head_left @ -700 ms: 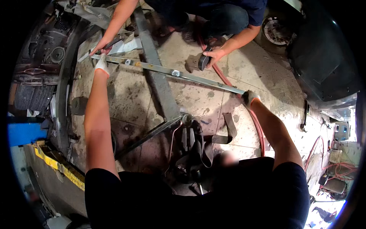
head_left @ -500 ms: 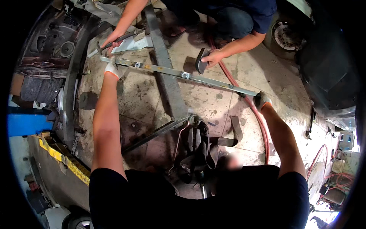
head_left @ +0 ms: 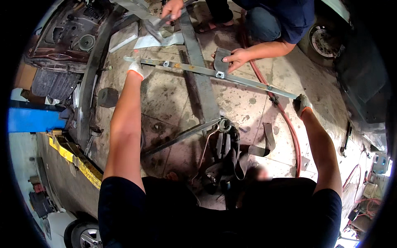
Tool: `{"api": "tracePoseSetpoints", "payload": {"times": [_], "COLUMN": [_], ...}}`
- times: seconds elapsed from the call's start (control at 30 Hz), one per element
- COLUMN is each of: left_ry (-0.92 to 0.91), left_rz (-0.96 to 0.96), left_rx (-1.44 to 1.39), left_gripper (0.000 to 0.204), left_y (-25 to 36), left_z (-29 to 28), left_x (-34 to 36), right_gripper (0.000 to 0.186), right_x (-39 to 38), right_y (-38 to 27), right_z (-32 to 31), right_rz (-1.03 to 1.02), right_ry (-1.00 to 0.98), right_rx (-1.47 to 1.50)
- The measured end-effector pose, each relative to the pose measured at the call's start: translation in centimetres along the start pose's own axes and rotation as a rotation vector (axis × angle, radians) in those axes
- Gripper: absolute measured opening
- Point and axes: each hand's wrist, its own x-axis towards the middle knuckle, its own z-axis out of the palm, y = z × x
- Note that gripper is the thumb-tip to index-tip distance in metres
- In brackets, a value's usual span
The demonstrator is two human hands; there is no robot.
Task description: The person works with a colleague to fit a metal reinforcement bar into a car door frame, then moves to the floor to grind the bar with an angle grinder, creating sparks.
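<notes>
A long, narrow metal bar (head_left: 188, 67) with bolts along it spans the space between my hands, above a steel beam (head_left: 201, 93) on the floor. My left hand (head_left: 142, 71), in a white glove with an orange cuff, is closed round its left end. My right hand (head_left: 303, 104), gloved too, grips the right end. Across from me a crouching co-worker's hand (head_left: 236, 59) holds a dark metal block (head_left: 222, 58) against the bar's far side. The co-worker's other hand (head_left: 172, 8) has a hammer (head_left: 154, 31) raised, slightly blurred.
Red hoses (head_left: 285, 120) run along the floor at the right. A dark strap (head_left: 266, 140) and a tangle of gear lie near my feet. Paper (head_left: 159, 40) and a pale slab (head_left: 124, 37) lie at the far left, a dark block (head_left: 108, 97) nearer. Dark car bodywork (head_left: 364, 74) stands at right.
The co-worker has lifted the hammer away from the bar's left end and brought the dark block onto the bar. My hands keep their hold; the whole view has shifted somewhat.
</notes>
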Motion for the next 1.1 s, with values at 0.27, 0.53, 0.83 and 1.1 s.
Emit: {"api": "tracePoseSetpoints", "payload": {"times": [0.27,0.53,0.83,1.1], "left_ry": [0.072,0.106,0.113,0.057], "left_rz": [0.011,0.028,-0.009,0.019], "left_rx": [-0.005,-0.058,-0.063,0.04], "left_gripper": [0.055,0.052,0.051,0.057], "left_y": [-1.3,-0.5,-1.1,0.1], "left_z": [0.0,-0.4,0.4,-0.9], "left_x": [-2.0,-3.7,-4.5,-2.4], "right_gripper": [0.017,0.017,0.022,0.018], "right_x": [-1.1,-5.7,-0.7,-2.0], "right_y": [-0.8,0.2,-0.8,-1.6], "right_z": [0.3,3.6,0.4,2.1], "right_rz": [-0.01,-0.115,-0.044,-0.074], "right_ry": [-0.071,0.087,-0.109,0.092], "right_rx": [0.082,-0.207,-0.042,-0.038]}}
